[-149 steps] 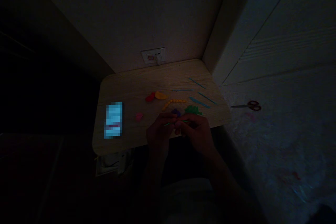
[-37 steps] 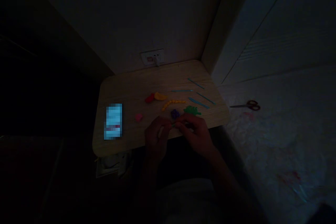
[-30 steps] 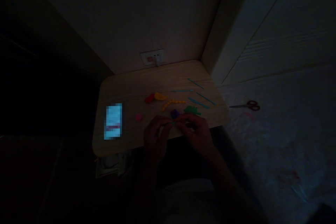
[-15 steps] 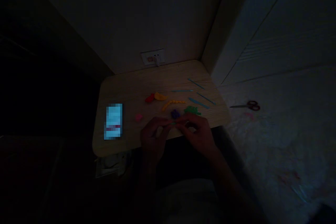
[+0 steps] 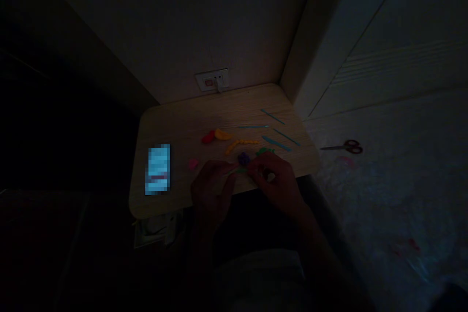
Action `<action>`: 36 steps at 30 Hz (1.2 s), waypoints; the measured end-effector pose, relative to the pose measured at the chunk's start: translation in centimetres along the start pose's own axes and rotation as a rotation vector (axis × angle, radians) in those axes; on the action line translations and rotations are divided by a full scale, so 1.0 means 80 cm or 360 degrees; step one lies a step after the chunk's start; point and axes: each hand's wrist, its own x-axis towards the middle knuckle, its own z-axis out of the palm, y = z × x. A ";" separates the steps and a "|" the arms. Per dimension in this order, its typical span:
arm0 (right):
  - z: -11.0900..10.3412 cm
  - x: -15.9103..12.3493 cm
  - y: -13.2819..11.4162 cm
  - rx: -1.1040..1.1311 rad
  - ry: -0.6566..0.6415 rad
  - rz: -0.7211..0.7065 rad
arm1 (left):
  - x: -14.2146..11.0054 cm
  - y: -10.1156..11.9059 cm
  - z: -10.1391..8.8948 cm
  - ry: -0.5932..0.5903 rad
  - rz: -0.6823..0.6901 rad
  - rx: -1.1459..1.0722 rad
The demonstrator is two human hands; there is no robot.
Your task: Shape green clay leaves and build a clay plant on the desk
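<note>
The room is very dark. My left hand [image 5: 212,190] and my right hand [image 5: 276,183] meet over the front edge of a small wooden table [image 5: 175,126]. Both pinch the ends of a thin green strip of clay [image 5: 239,171] stretched between their fingertips. Just beyond the fingers lie a purple clay lump [image 5: 243,158] and a green clay shape [image 5: 265,151], partly hidden by my right hand. Farther back are a yellow beaded roll [image 5: 241,144], a yellow piece [image 5: 222,134], a red piece [image 5: 208,137] and a pink piece [image 5: 193,163].
A lit phone [image 5: 159,168] lies on the table's left side. Several thin blue sticks [image 5: 277,143] lie at the right rear. A wall socket [image 5: 212,79] is behind the table. Scissors [image 5: 343,146] rest on the pale surface to the right.
My left hand has drifted a little left and down, and the green strip between the two hands looks longer. My right hand now covers more of the green clay shape.
</note>
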 end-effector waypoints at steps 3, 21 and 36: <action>-0.002 0.001 -0.002 -0.0055 -0.0051 -0.0042 | 0.001 0.004 -0.003 -0.0080 0.0027 0.0113; 0.019 -0.005 -0.003 0.0324 0.0065 0.0275 | -0.004 0.000 0.015 0.0050 -0.0904 -0.0594; 0.024 -0.009 -0.008 0.0463 0.0076 0.0270 | -0.007 -0.013 0.014 0.0022 -0.0722 -0.0788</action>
